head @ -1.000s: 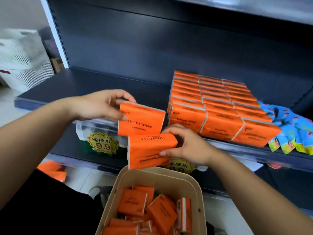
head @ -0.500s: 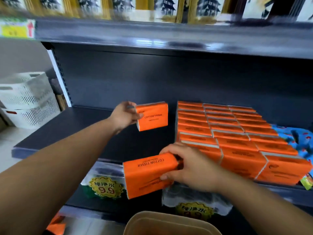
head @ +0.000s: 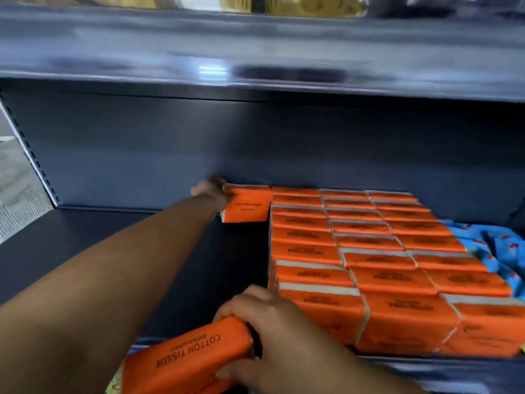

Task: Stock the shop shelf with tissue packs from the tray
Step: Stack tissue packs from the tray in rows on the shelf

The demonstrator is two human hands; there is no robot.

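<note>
My left hand (head: 211,190) reaches to the back of the dark shelf (head: 113,251) and grips an orange tissue pack (head: 248,204) standing upright against the back wall, just left of the stocked rows. Several rows of orange tissue packs (head: 383,260) fill the shelf's middle. My right hand (head: 272,336) holds a second orange tissue pack (head: 187,359) low at the shelf's front edge. The tray is out of view.
Blue patterned packets (head: 500,251) lie right of the orange rows. The upper shelf (head: 255,58) overhangs close above. The shelf's left part is bare dark metal. A white basket (head: 20,206) sits beyond the left upright.
My left hand has carried its pack from mid-shelf to the back wall beside the rows. The view has moved up and closer; the tray has dropped out of sight.
</note>
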